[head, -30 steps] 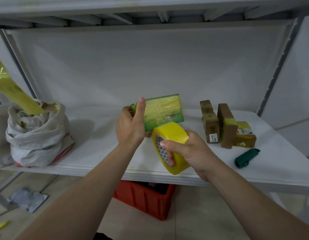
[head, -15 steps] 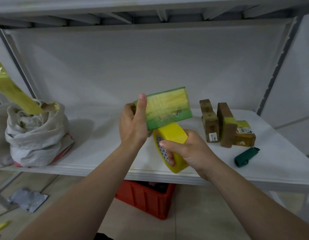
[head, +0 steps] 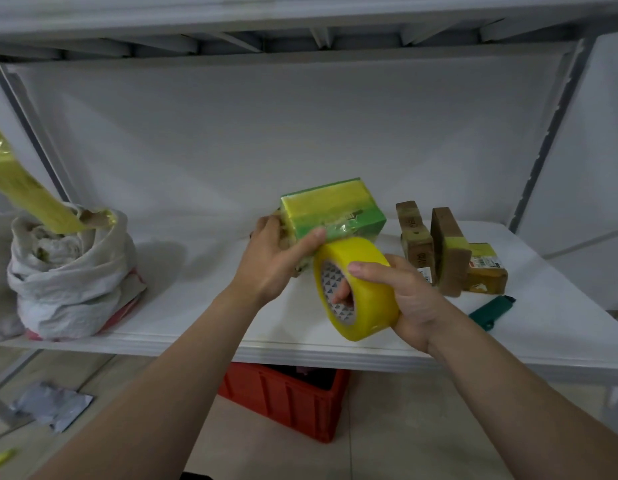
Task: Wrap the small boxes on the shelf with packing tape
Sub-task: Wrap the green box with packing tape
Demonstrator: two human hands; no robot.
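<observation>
A wide strip of yellow tape [head: 23,188] slants down from the far left edge into the open mouth of a crumpled white sack [head: 68,271], which sits on the left end of a white metal shelf [head: 196,306]. On the floor below the sack lies a grey plastic bag [head: 51,405]. The person's bare left arm reaches up from the bottom left to the middle of the shelf. The left hand [head: 276,261] grasps a small green box [head: 331,211] by its left end, with the fingers curled behind that end and the thumb stretched along the lower front edge. The box is lifted off the shelf and tilted, its right end a little lower than its left, and its faces are already covered in glossy yellow tape. Under the shelf, below the hands, stands a red plastic crate [head: 286,400]. Just below and to the right of the box, touching its lower edge beside the left thumb tip, is a thick roll of yellow packing tape [head: 363,289]. The right hand [head: 408,299] clasps this roll, with the thumb laid over the outer face and the fingers hooked through the patterned cardboard core, while the right forearm runs off to the bottom right corner. Behind the right hand, three small brown boxes [head: 449,251] stand close together on the shelf, each with a band of yellow tape or a label. Near them, towards the shelf's front edge, lies a dark green tool [head: 493,311].
</observation>
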